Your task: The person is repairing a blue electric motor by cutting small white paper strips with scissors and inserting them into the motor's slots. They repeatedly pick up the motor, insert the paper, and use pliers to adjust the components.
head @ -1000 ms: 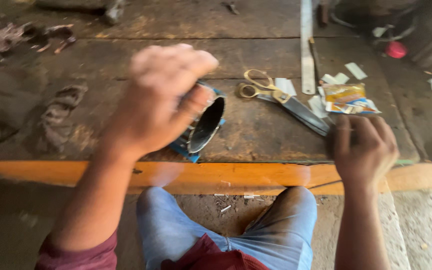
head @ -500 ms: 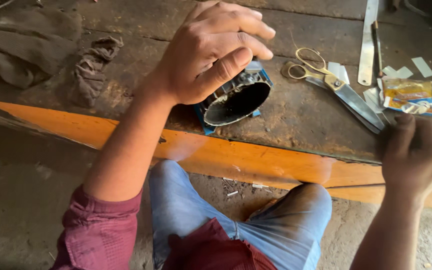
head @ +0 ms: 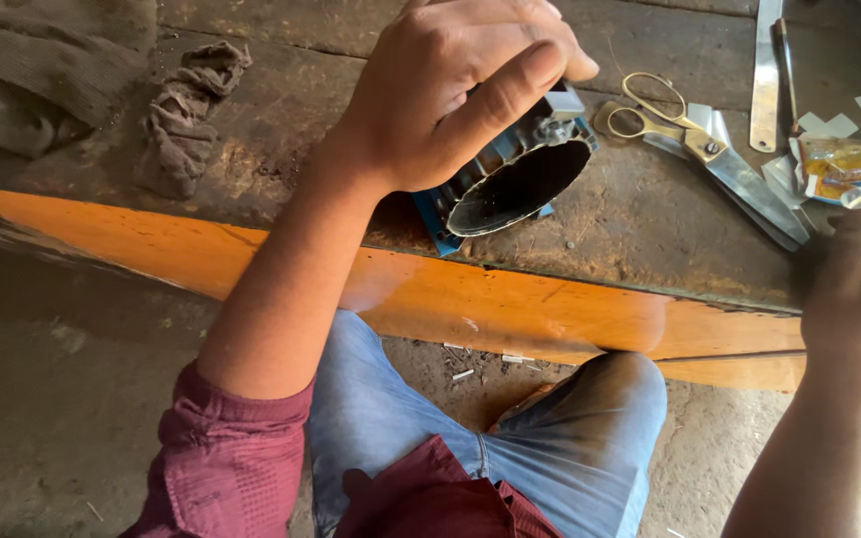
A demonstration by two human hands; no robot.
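- Left hand, upper centre, arches palm-down, fingers gripping the ribbed motor housing
- Housing lies tilted, open mouth facing lower right
- Right hand, right edge, fingers curled; grip unclear

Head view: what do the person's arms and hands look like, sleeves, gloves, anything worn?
Both hands are bare: no gloves, rings or watch show. The left hand comes off an arm with a dark red woven shirt sleeve pushed up to about the elbow, forearm uncovered. The right hand and its forearm are in shadow at the frame edge; no sleeve shows there.

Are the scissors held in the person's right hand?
No, the scissors lie on the workbench, apart from the right hand.
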